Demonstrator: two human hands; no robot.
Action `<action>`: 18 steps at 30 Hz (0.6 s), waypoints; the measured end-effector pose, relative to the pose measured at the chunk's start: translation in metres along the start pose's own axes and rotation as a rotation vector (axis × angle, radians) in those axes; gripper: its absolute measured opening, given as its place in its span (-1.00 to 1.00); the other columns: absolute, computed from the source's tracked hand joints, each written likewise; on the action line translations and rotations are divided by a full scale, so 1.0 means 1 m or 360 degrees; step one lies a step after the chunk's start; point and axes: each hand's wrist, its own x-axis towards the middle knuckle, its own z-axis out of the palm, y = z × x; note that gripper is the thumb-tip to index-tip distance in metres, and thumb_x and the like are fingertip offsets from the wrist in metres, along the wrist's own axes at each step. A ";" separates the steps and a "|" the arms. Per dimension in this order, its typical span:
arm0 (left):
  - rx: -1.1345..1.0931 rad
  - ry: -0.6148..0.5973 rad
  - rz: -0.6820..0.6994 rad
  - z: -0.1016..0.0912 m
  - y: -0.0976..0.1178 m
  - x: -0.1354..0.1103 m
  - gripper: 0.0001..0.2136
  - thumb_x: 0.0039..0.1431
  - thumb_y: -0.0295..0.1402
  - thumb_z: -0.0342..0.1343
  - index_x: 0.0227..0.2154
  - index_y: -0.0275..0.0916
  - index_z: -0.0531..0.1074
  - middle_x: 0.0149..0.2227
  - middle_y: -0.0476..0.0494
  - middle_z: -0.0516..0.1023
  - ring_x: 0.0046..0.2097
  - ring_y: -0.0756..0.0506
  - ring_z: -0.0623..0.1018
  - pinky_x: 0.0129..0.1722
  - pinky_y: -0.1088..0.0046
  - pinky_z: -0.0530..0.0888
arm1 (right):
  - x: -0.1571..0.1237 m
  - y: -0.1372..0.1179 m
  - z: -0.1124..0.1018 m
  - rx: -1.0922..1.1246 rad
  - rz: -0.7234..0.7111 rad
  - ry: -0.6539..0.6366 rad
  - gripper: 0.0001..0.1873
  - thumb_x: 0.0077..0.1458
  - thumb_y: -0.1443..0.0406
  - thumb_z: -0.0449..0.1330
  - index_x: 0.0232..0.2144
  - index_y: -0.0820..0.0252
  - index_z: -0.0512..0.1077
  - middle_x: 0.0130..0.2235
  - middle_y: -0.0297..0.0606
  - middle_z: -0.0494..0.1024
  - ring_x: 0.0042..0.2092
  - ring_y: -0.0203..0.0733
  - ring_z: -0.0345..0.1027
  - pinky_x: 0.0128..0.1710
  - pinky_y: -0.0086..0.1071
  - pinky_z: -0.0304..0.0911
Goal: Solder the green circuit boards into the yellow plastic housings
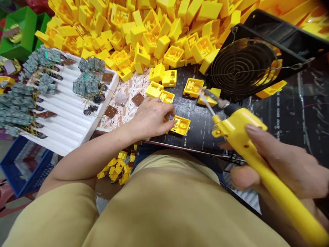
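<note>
My right hand is wrapped round a yellow soldering gun, raised over the right of the bench with its metal tip pointing up and to the left. My left hand is at the bench's front edge, thumb and fingers curled onto a small open yellow plastic case with a round perforated grille. What lies beneath the fingers is partly hidden. Just beyond are further yellow cases, and another open case stands to their right, close to the soldering tip in the view. Brown circuit boards lie left of my left hand.
A large pile of yellow cases fills the back. A black fan with a wire guard stands back right. At left, a white foam tray carries many wired grey-green boards. A blue crate and more yellow pieces are below.
</note>
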 end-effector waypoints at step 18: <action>-0.0023 0.0030 -0.0064 -0.027 -0.001 0.044 -0.57 0.38 -0.07 -0.04 -0.40 -0.27 0.55 -0.40 -0.14 0.56 -0.22 -0.13 0.56 -0.17 0.28 0.42 | 0.029 0.025 0.043 -0.0297 -0.0316 0.0155 -0.72 0.19 0.40 0.34 -0.08 0.12 0.40 -0.23 -0.32 0.65 -0.35 -0.27 0.55 -0.37 -0.51 0.38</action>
